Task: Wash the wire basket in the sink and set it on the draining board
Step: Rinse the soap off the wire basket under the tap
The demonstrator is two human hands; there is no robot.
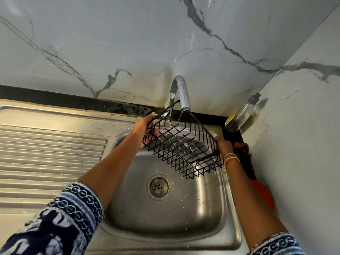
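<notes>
Wire basket (182,144) between both hands (gripped).

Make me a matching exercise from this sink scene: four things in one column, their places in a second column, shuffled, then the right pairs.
Things:
1. wire basket
2. soap bottle
3. drain
4. draining board

Places:
A. in the corner by the wall, right of the tap
B. left of the sink bowl
C. held in both hands under the spout
D. at the bottom of the bowl

Pairs: 1-C, 2-A, 3-D, 4-B
</notes>
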